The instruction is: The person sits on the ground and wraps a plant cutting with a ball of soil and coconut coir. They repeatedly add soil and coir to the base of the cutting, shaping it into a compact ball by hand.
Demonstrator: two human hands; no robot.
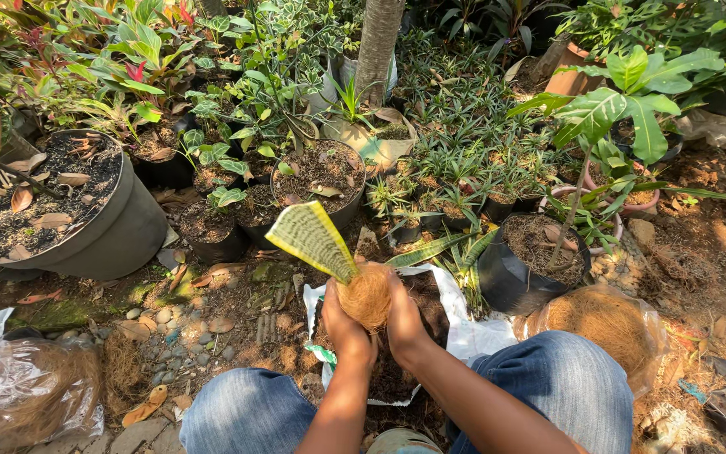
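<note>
The snake-plant cutting, a broad striped leaf with yellow edges, sat between your hands, its base wrapped in a ball of coconut fibre that hid the roots. Your left hand and right hand were both closed around that ball, above a white sack of dark soil. Your knees cut off the sack's near end. A clear bag of fibre lay right; a large grey pot stood left.
</note>
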